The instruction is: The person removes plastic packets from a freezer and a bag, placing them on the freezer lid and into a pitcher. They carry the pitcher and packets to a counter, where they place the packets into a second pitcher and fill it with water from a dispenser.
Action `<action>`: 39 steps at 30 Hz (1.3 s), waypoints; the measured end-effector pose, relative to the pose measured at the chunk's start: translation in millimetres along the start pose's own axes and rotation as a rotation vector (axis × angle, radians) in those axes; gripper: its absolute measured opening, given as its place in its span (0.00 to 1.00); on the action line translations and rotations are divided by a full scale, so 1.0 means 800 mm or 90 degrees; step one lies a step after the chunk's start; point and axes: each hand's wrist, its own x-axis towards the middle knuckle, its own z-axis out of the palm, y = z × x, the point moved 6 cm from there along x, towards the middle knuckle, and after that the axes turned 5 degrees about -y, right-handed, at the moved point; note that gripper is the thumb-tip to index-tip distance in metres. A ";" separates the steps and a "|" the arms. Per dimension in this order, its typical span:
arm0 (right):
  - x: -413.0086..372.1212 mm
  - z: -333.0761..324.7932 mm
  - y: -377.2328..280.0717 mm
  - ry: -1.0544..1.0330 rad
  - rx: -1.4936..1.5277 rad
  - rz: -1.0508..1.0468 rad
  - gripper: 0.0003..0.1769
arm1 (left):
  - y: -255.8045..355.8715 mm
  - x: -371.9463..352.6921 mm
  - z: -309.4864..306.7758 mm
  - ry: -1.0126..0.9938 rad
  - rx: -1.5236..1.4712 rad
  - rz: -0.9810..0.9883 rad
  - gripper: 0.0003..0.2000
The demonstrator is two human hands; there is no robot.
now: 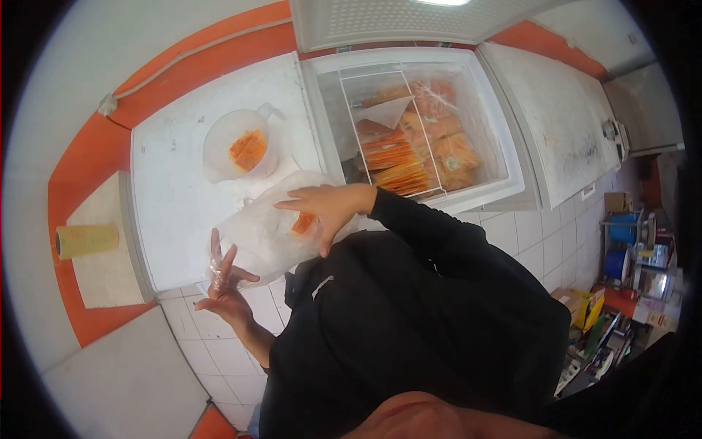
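Observation:
My left hand (228, 284) is raised at the front edge of the white surface, fingers spread, with clear plastic film clinging to some of them. My right hand (330, 208) lies over a clear plastic bag (252, 238), its fingers stretched out and apart. Beneath that palm, an orange piece (303, 223) shows through the bag. Farther back stands a translucent plastic jug (216, 157) with a handle, and orange flat pieces (248, 150) lie in it.
To the right is an open chest freezer (512, 172) with a white wire rack (401, 69) and orange bagged goods (442, 135) inside. A yellowish roll (88, 241) lies on the left ledge. Boxes and shelving (621, 249) stand at the far right.

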 end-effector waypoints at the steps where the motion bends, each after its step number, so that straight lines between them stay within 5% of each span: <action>1: -0.002 0.014 0.014 0.067 -0.003 0.004 0.62 | 0.002 0.003 0.000 -0.011 0.009 -0.005 0.56; 6: 0.002 0.053 0.032 0.160 0.167 0.124 0.44 | 0.004 0.008 0.027 -0.054 0.023 -0.050 0.55; 11: -0.027 0.063 0.039 0.225 0.077 0.106 0.21 | 0.000 0.010 0.031 0.023 0.056 -0.081 0.50; 15: -0.083 0.019 0.044 0.324 0.189 0.175 0.15 | -0.005 0.002 0.009 0.201 0.120 -0.073 0.39; 18: -0.135 -0.005 0.074 0.402 0.304 0.178 0.14 | -0.039 -0.005 0.012 0.207 0.179 -0.081 0.28; 21: -0.205 -0.032 0.120 0.587 0.450 0.086 0.14 | -0.067 -0.018 0.096 -0.063 0.357 -0.231 0.07; 25: -0.330 -0.057 0.190 0.662 0.881 0.043 0.16 | -0.127 -0.081 0.222 -0.477 0.462 -0.287 0.26; 26: -0.360 -0.060 0.208 0.650 1.026 -0.002 0.16 | -0.151 -0.098 0.244 -0.570 0.456 -0.185 0.31; 28: -0.416 -0.064 0.247 0.658 1.174 -0.042 0.18 | -0.189 -0.121 0.280 -0.700 0.402 -0.299 0.38; 34: -0.528 -0.089 0.320 0.773 1.176 0.056 0.17 | -0.155 -0.119 0.375 -0.825 0.617 -0.211 0.41; 36: -0.566 -0.081 0.367 0.789 1.166 0.054 0.17 | -0.152 -0.128 0.387 -0.825 0.625 -0.238 0.34; 39: -0.643 -0.056 0.470 0.707 0.548 0.480 0.19 | -0.144 -0.144 0.390 -0.802 0.583 -0.318 0.26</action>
